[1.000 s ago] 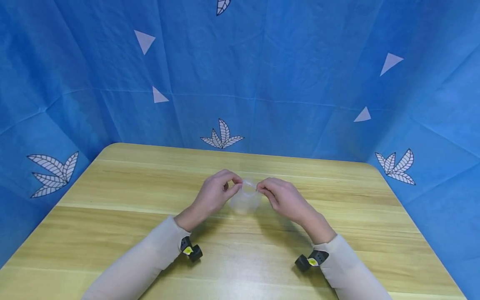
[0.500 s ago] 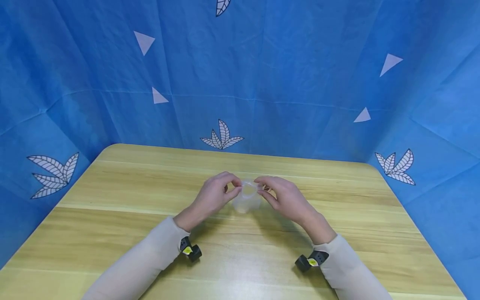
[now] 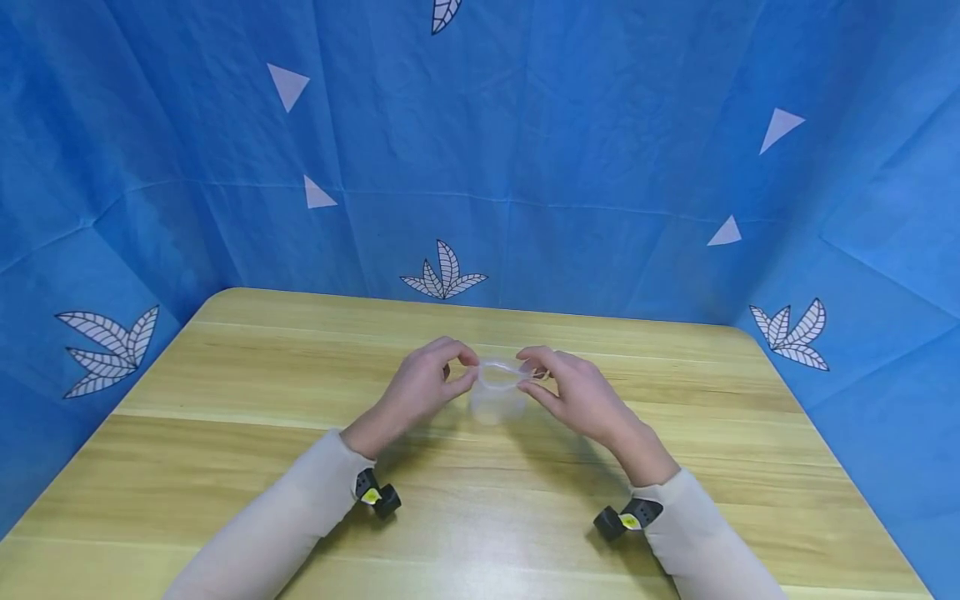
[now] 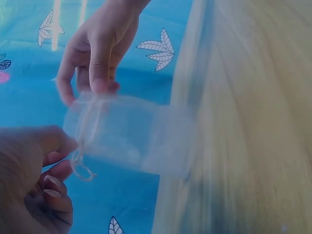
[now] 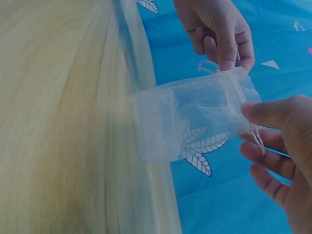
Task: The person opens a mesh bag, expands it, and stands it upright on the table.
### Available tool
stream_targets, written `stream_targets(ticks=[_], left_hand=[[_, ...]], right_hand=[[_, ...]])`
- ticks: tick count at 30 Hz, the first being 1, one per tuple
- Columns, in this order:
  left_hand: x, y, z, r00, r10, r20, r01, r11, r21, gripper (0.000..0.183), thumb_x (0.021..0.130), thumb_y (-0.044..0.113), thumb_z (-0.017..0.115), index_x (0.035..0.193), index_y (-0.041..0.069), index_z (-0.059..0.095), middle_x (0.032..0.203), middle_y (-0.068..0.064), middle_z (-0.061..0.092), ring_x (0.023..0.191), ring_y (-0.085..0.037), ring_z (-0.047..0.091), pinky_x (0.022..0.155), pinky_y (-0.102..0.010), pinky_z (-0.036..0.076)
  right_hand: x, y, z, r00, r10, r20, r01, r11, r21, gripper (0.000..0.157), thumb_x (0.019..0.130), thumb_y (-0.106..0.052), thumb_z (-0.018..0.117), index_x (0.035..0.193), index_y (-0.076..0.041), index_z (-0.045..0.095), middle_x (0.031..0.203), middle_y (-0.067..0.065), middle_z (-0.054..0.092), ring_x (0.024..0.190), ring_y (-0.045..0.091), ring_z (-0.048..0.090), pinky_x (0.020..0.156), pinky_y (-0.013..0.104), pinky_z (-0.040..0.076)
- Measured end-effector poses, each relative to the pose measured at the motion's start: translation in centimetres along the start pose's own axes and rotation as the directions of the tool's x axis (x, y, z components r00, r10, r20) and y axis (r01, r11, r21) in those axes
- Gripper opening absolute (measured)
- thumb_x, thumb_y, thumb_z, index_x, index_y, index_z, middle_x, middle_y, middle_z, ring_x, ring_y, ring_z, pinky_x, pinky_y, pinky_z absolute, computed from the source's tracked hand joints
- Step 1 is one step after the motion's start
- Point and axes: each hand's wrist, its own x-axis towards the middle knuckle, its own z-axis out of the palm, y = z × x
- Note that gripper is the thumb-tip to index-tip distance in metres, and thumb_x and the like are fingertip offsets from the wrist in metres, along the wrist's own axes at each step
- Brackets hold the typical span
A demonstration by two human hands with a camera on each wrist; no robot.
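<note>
A small sheer white drawstring bag (image 3: 498, 406) is held between both hands over the middle of the table, its mouth spread into a round opening. At the left of the rim, my left hand (image 3: 422, 385) pinches the edge between thumb and index finger. On the opposite side my right hand (image 3: 579, 397) holds the rim, thumb on one face and fingers on the other. In the left wrist view the see-through bag (image 4: 131, 134) has a knotted cord loop (image 4: 84, 169) by the left fingers. Another cord end (image 5: 256, 134) hangs by the right fingers in the right wrist view.
The light wood table (image 3: 225, 467) has rounded far corners. A blue curtain (image 3: 585, 150) printed with white leaves and triangles stands behind and at both sides. Black wrist cameras (image 3: 386, 502) are strapped over the sleeves.
The bag's mouth has widened as the hands moved slightly apart. My right thumb and index finger have spread around the rim, and the cord now shows beside them.
</note>
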Motion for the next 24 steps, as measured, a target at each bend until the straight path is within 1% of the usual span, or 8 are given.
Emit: stream_targets(ticks=[6,10,13,16,20,24], left_hand=[[0.1,0.0,-0.3,1.0,0.003,0.002,-0.003,1.0,-0.001,0.01,0.09,0.018,0.071,0.099,0.015,0.068,0.101,0.003,0.063,0.078,-0.024,0.058,0.067,-0.03,0.047],[0.1,0.0,-0.5,1.0,0.009,-0.006,-0.009,1.0,0.003,0.011,0.091,0.02,0.07,0.1,0.015,0.069,0.101,0.004,0.063,0.073,-0.018,0.054,0.065,-0.029,0.046],[0.1,0.0,-0.6,1.0,0.024,-0.011,-0.024,1.0,-0.017,0.012,0.092,0.022,0.069,0.101,0.016,0.069,0.101,0.003,0.063,0.07,-0.013,0.05,0.062,-0.029,0.045],[0.1,0.0,-0.7,0.999,0.04,-0.009,-0.04,0.998,-0.04,0.015,0.092,0.026,0.07,0.104,0.016,0.07,0.103,0.002,0.063,0.07,-0.014,0.049,0.062,-0.029,0.045],[0.0,0.0,-0.8,0.999,0.04,0.006,-0.04,0.998,-0.045,0.018,0.093,0.03,0.07,0.104,0.017,0.071,0.103,0.005,0.062,0.073,-0.018,0.053,0.063,-0.029,0.046],[0.1,-0.1,-0.8,0.999,0.037,0.031,-0.036,0.998,-0.044,0.016,0.093,0.032,0.069,0.103,0.02,0.072,0.102,0.009,0.062,0.073,-0.015,0.052,0.064,-0.029,0.046]], right_hand=[[0.0,-0.1,-0.6,1.0,0.018,0.014,-0.018,1.0,0.02,0.035,0.09,-0.021,0.073,0.121,-0.009,0.062,0.103,0.0,0.069,0.089,0.015,0.066,0.075,0.036,0.053],[-0.1,-0.1,-1.0,0.999,0.023,0.024,-0.024,0.999,0.028,0.032,0.091,-0.022,0.072,0.119,-0.01,0.062,0.103,-0.001,0.069,0.09,0.015,0.065,0.075,0.037,0.053],[-0.1,0.0,-1.2,0.999,0.023,0.024,-0.024,0.999,0.044,0.03,0.091,-0.023,0.072,0.117,-0.011,0.063,0.102,-0.002,0.069,0.089,0.013,0.064,0.075,0.039,0.053],[-0.1,0.2,-1.4,0.999,0.026,0.023,-0.027,0.998,0.056,0.025,0.091,-0.022,0.072,0.113,-0.012,0.065,0.097,-0.005,0.068,0.087,0.01,0.064,0.075,0.04,0.054],[-0.2,0.2,-1.6,0.999,0.038,0.034,-0.04,0.997,0.061,0.018,0.092,-0.02,0.071,0.107,-0.013,0.067,0.092,-0.008,0.068,0.084,0.008,0.063,0.073,0.038,0.053],[-0.3,0.2,-1.7,0.998,0.045,0.052,-0.049,0.997,0.066,0.015,0.092,-0.021,0.07,0.105,-0.013,0.068,0.092,-0.008,0.068,0.085,0.008,0.064,0.071,0.035,0.053]])
